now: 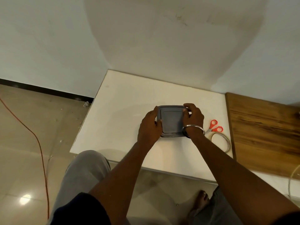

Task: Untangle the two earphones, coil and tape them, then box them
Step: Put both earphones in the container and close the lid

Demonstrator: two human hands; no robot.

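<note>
A small square box with a grey-blue lid (171,121) sits in the middle of the white table (123,111). My left hand (150,127) grips the box's left side, thumb on the lid edge. My right hand (194,119), with a metal bangle on the wrist, holds the right side, fingers curled over the far right corner. The lid lies on the box. No earphones show; what is inside the box is hidden.
Orange-handled scissors (215,126) and a clear tape roll (220,142) lie just right of my right wrist. A wooden board (263,132) borders the table on the right. An orange cable (39,143) runs across the tiled floor at left. My knees are below the table's front edge.
</note>
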